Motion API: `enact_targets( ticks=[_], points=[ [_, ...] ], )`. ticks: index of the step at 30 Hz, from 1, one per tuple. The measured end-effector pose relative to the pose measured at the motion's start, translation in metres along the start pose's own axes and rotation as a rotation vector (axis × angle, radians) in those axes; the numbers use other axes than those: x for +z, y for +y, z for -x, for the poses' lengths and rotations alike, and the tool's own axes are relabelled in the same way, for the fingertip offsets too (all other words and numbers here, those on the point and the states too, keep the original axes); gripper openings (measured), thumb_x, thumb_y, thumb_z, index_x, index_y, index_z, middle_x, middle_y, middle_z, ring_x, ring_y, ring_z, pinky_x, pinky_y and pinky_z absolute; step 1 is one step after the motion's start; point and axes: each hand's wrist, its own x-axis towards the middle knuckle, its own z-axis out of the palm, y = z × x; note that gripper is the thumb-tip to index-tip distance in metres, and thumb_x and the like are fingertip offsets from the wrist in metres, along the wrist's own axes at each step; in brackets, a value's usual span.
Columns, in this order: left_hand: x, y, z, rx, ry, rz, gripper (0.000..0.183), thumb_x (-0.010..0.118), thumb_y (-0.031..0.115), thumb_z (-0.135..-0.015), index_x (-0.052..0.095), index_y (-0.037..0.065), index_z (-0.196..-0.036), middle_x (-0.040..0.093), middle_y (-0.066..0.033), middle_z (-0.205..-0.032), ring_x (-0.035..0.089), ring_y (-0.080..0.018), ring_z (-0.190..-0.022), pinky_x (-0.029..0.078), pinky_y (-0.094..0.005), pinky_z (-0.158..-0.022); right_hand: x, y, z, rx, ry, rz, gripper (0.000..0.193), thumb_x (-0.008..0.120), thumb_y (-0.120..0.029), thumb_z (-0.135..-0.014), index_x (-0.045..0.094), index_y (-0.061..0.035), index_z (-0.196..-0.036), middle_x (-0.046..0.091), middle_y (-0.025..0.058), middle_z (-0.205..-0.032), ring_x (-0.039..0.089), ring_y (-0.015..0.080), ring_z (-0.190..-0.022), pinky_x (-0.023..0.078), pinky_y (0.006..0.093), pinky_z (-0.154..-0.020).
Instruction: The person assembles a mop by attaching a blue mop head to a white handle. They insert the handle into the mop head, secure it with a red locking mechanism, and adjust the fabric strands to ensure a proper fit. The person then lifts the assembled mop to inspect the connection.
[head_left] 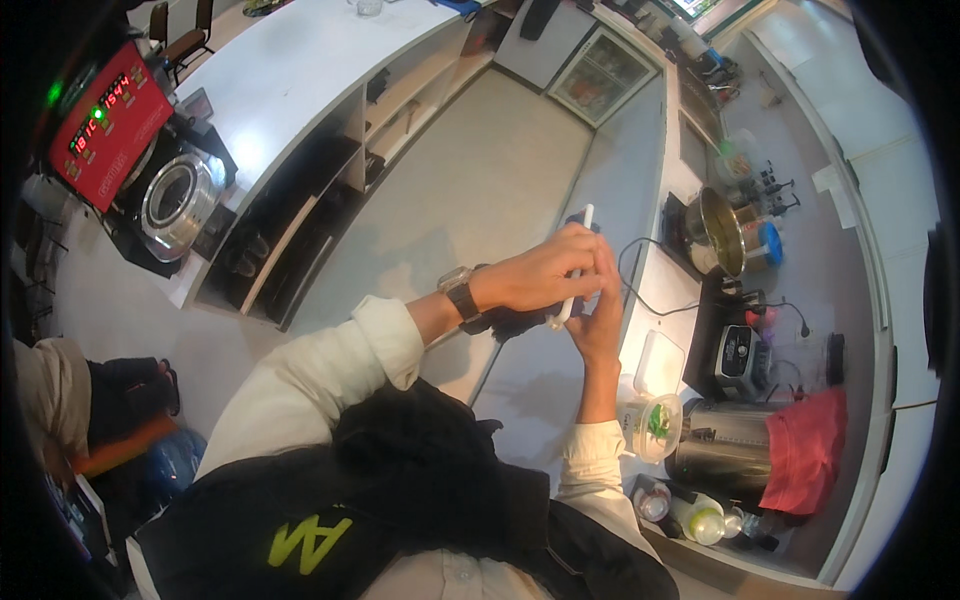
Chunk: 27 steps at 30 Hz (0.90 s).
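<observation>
In front of my body, both hands meet over the floor beside the right-hand counter. A slim white rod-like piece (567, 309) shows between them, its kind not clear; another bit sticks up above the knuckles. My left hand (535, 277), with a watch on its wrist, is closed over this piece. Dark cloth (512, 322) hangs below that hand, and a scrap of dark material shows above it. My right hand (597, 325) comes up from below, fingers closed against the same white piece and touching the left fingers. What lies inside the fingers is partly hidden.
Along the right counter stand a metal pot (722, 235) on a cooker, a blender base (738, 352), a tub with green leaves (655, 425), and a steel urn (715, 460) under a red cloth (808, 450). At left, a red sealing machine (110, 120) borders a white counter (290, 70).
</observation>
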Motion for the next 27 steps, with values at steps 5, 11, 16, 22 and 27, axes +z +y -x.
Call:
enact_targets(
  ticks=[5,11,16,22,27],
  points=[
    [-0.013,-0.003,0.008,0.131,-0.097,-0.127,0.018,0.078,0.015,-0.084,0.064,0.008,-0.095,0.06,-0.0084,-0.116,0.037,-0.0303,-0.135,0.034,-0.0456,-0.111,-0.005,-0.031,0.003,0.345,0.0,-0.565,0.097,0.084,-0.019,-0.079,0.026,-0.008,-0.156,0.041,0.0195,-0.154,0.042,0.036,-0.142,0.04,0.0488,-0.113],
    [-0.035,0.035,0.074,-0.303,0.337,0.071,0.104,0.085,0.013,-0.076,0.022,0.015,-0.158,0.046,-0.014,-0.145,0.041,-0.0283,-0.137,0.033,-0.0461,-0.115,0.063,0.047,0.099,0.983,0.104,-0.838,0.064,0.06,-0.04,-0.101,0.036,-0.0107,-0.152,0.053,0.0148,-0.142,0.053,0.0259,-0.127,0.046,0.0436,-0.101],
    [-0.105,0.087,0.1,-0.83,0.036,-0.135,0.088,0.077,0.023,-0.08,0.033,0.009,-0.156,0.058,-0.0158,-0.13,0.058,-0.0226,-0.116,0.047,-0.0336,-0.099,0.188,0.118,0.239,1.391,-0.31,-0.67,0.055,0.062,-0.031,-0.098,0.043,-0.0139,-0.146,0.054,0.0127,-0.141,0.055,0.0305,-0.125,0.049,0.0479,-0.097],
    [-0.145,0.084,0.101,-0.729,0.085,-0.85,0.043,0.083,0.037,-0.079,0.067,0.005,-0.103,0.071,-0.0178,-0.089,0.067,-0.0398,-0.078,0.051,-0.0377,-0.069,0.273,0.06,0.301,1.797,-0.516,-0.863,0.059,0.06,-0.04,-0.099,0.042,-0.0111,-0.146,0.053,0.0157,-0.14,0.057,0.0343,-0.116,0.05,0.0537,-0.095],
    [-0.157,0.116,0.127,-0.808,0.273,-0.834,0.031,0.082,0.026,-0.083,0.071,0.003,-0.101,0.07,-0.0154,-0.086,0.067,-0.0296,-0.076,0.05,-0.0341,-0.072,0.322,0.033,0.332,1.904,-0.733,-0.939,0.071,0.055,-0.055,-0.098,0.038,-0.0097,-0.149,0.052,0.0186,-0.138,0.055,0.0342,-0.116,0.049,0.0554,-0.094]
  ],
)
